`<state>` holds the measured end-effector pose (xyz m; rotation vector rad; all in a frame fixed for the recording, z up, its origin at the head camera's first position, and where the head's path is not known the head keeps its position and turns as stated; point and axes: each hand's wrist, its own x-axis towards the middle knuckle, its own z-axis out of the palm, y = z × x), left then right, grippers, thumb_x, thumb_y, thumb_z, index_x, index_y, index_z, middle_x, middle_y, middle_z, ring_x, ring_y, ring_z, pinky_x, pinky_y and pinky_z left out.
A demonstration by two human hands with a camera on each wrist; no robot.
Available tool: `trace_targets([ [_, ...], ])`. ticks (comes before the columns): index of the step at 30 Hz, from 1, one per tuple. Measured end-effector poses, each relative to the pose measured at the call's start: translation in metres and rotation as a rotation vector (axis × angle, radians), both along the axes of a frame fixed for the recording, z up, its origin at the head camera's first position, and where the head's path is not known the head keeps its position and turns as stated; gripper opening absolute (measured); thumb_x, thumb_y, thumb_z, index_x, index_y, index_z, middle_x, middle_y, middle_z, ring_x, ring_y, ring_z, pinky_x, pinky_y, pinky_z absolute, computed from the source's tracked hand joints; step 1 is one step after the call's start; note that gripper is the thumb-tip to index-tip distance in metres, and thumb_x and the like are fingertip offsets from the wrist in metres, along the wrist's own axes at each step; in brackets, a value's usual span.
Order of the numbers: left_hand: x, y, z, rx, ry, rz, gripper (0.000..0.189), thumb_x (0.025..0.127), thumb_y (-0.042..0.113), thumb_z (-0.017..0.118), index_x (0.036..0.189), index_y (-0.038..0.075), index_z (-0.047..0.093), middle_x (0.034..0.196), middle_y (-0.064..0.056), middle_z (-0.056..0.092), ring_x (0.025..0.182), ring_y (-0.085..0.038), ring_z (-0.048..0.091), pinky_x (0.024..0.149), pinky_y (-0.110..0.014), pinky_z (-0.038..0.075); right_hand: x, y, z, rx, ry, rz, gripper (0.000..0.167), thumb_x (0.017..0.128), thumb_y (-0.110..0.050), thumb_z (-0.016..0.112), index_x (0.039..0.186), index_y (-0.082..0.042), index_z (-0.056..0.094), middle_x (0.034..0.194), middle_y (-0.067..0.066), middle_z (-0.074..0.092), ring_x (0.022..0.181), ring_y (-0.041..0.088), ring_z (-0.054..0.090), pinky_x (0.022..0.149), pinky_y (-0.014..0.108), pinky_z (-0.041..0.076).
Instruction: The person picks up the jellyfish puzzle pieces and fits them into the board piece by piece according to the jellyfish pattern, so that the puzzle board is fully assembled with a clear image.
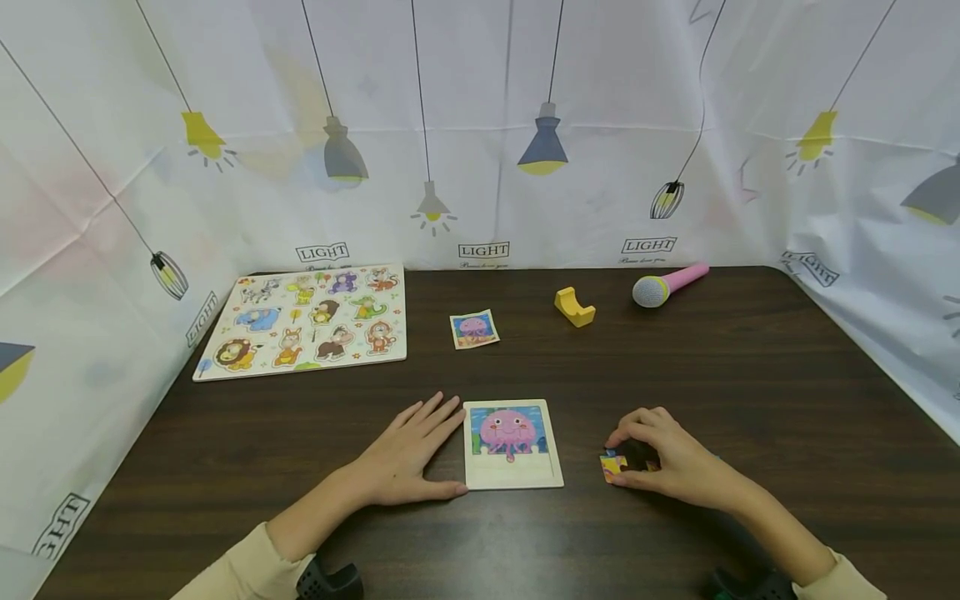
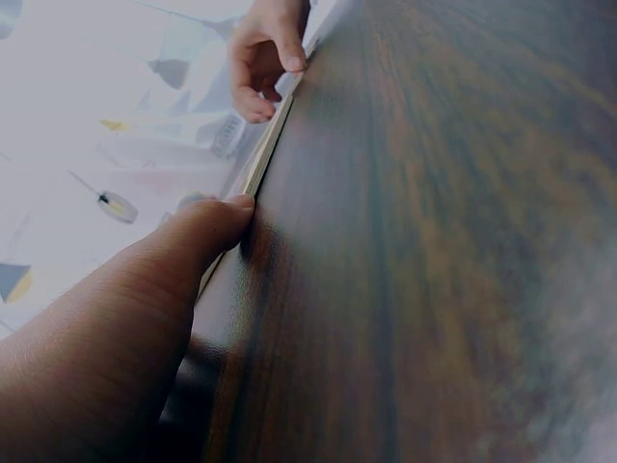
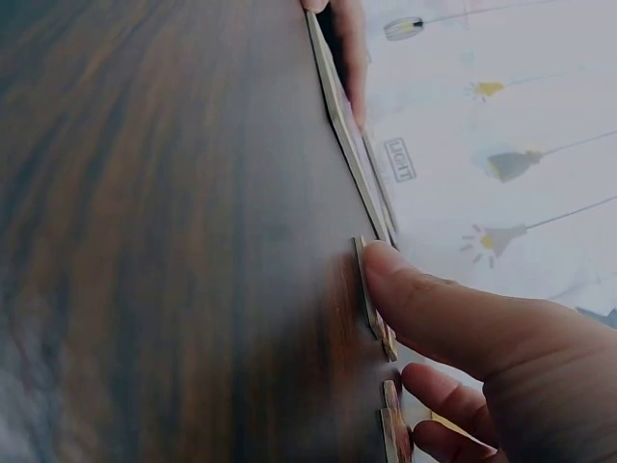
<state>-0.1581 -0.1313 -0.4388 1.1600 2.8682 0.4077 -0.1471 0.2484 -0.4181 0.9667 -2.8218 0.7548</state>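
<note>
A square wooden jigsaw board lies on the table in the head view, its upper part filled with a pink jellyfish picture and its bottom strip bare wood. My left hand lies flat with spread fingers, thumb and fingertips touching the board's left edge. To the right of the board, my right hand pinches a small yellow and blue puzzle piece between thumb and fingers, low at the table. Another puzzle piece shows beneath the right fingers in the right wrist view, mostly hidden from above.
A white animal puzzle board lies at the back left. Behind the jigsaw are a small jellyfish picture card, a yellow curved block and a pink toy microphone. A printed cloth hangs along the table's back edge.
</note>
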Motion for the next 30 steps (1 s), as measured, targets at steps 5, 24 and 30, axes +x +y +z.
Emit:
trace_targets([
  [5,0.001,0.0,-0.001,0.005,0.006,0.0,0.092,0.081,0.073,0.038,0.148,0.012,0.019,0.153,-0.005,0.013,0.139,-0.023,0.005,0.109,-0.044,0.009,-0.001,-0.001,0.0,-0.023,-0.024,-0.001,0.03,0.074,-0.041,0.073,0.096,-0.026,0.059,0.097,-0.015,0.053,0.091,0.009,0.042,0.073,0.032,0.041],
  [24,0.001,-0.001,-0.001,0.005,0.015,-0.005,0.092,0.081,0.072,0.038,0.147,0.012,0.019,0.153,-0.005,0.013,0.139,-0.023,0.005,0.109,-0.044,0.009,-0.005,-0.008,0.005,-0.182,-0.16,0.061,0.013,0.089,-0.017,0.06,0.102,-0.016,0.058,0.077,-0.008,0.056,0.053,0.003,0.049,0.041,0.021,0.043],
  [30,0.0,0.0,0.0,0.01,0.013,-0.008,0.092,0.081,0.072,0.038,0.147,0.011,0.02,0.152,-0.006,0.014,0.139,-0.023,0.006,0.109,-0.045,0.01,-0.008,-0.014,0.008,-0.206,-0.187,0.101,0.013,0.093,-0.012,0.054,0.105,-0.013,0.057,0.075,-0.004,0.056,0.044,0.001,0.044,0.037,0.02,0.041],
])
